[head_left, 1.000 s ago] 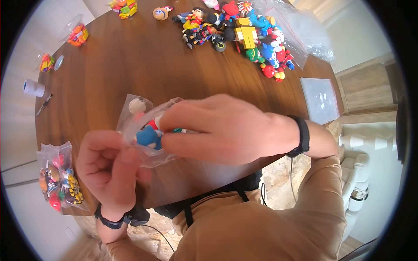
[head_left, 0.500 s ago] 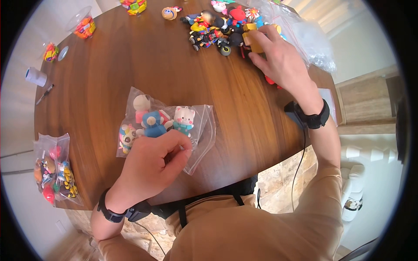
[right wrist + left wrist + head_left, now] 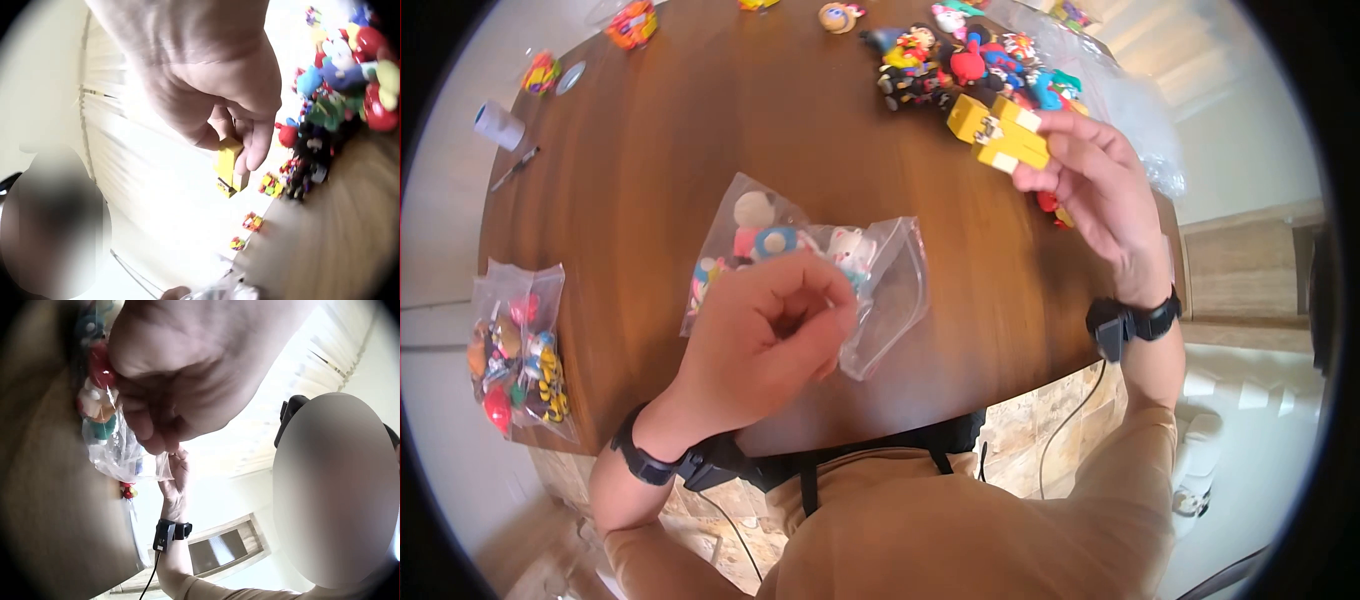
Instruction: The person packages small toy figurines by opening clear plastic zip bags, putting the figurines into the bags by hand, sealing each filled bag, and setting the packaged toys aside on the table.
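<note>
My right hand (image 3: 1105, 185) pinches a blocky yellow toy figure (image 3: 1012, 140) with white limb ends, held up beside the toy pile. In the right wrist view the yellow figure (image 3: 230, 164) sits between thumb and fingers. My left hand (image 3: 770, 335), fingers curled, holds the edge of a clear plastic bag (image 3: 895, 300) on the table. Inside the bag are a white cat figure (image 3: 852, 248), a blue figure (image 3: 776, 243) and other toys, partly hidden by that hand. The left wrist view shows the bag's film (image 3: 125, 456) at the left hand's (image 3: 181, 381) fingertips.
A heap of toy figures (image 3: 967, 62) lies at the back right, with clear plastic bags (image 3: 1140, 120) beside it. A filled toy bag (image 3: 518, 350) is at the left edge. Tubs of colourful pieces (image 3: 632, 25), a white roll (image 3: 498, 125) and a marker (image 3: 515, 170) line the far left.
My right hand left the bag, reached to the toy pile and lifted the yellow figure from it, bringing it nearer. The left hand moved onto the bag's near edge and stays there.
</note>
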Action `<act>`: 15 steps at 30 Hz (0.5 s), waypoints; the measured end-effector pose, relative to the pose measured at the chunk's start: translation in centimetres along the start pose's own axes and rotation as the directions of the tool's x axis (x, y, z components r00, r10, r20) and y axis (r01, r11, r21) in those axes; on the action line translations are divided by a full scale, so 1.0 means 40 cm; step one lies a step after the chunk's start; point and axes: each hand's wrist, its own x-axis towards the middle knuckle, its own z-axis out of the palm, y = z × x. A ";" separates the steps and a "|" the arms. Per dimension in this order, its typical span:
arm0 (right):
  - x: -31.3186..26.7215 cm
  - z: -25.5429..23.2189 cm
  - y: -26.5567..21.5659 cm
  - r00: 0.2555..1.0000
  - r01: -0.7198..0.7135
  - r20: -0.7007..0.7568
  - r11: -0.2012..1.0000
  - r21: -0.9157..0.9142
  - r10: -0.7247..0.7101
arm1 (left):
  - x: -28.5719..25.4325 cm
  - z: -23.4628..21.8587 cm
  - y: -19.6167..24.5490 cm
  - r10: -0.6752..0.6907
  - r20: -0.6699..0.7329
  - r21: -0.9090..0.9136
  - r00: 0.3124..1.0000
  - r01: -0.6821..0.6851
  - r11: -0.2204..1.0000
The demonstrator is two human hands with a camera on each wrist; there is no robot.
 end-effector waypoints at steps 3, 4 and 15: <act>-0.017 0.048 0.024 0.990 -0.106 0.103 0.988 0.114 0.094 | 0.003 -0.007 0.014 0.049 -0.078 -0.078 0.996 -0.055 0.995; -0.024 0.066 0.029 0.983 -0.148 0.129 0.978 0.144 0.130 | 0.006 -0.011 0.012 0.038 -0.096 -0.084 0.995 -0.046 0.995; -0.044 0.168 0.082 0.962 -0.154 0.232 0.988 0.016 0.146 | 0.006 -0.027 0.007 0.021 -0.067 -0.134 0.998 -0.030 0.990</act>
